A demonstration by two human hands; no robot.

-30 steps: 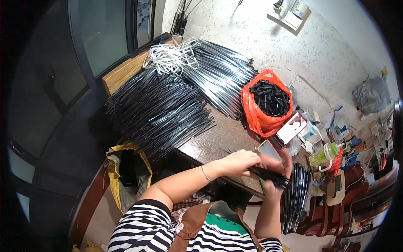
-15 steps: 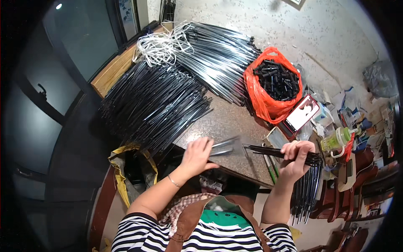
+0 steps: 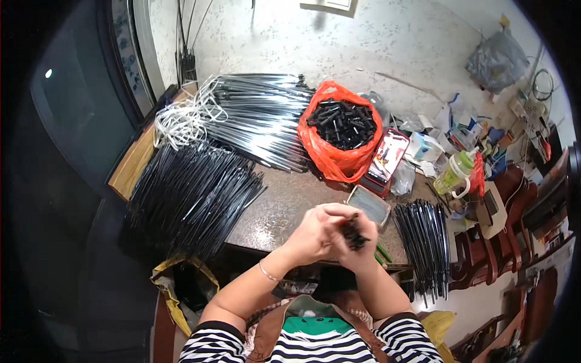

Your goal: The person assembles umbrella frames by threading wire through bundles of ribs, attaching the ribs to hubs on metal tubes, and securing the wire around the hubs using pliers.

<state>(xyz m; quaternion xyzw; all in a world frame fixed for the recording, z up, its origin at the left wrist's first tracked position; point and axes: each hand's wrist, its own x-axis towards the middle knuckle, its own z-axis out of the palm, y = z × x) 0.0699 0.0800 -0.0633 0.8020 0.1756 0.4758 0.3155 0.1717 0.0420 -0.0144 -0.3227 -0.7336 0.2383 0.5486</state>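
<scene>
My left hand (image 3: 312, 233) and my right hand (image 3: 354, 242) are pressed together over the near edge of the brown table (image 3: 284, 202). Between their fingers sits a small bunch of short black pieces (image 3: 353, 233); both hands grip it. A pile of long black rods (image 3: 190, 193) lies to the left of my hands. A smaller bundle of black rods (image 3: 423, 233) lies to the right, hanging over the table edge. An orange bag of short black parts (image 3: 341, 130) stands beyond my hands.
A shiny stack of dark rods (image 3: 260, 121) with white cords (image 3: 181, 118) lies at the back left. A red-edged phone (image 3: 387, 157), a flat grey tin (image 3: 368, 204), a green bottle (image 3: 455, 172) and assorted clutter crowd the right side. A yellow bag (image 3: 175, 290) hangs below the table.
My hands were apart, the left on the table near thin rods, the right holding a long black bundle. Now they are joined in front of me around short black pieces.
</scene>
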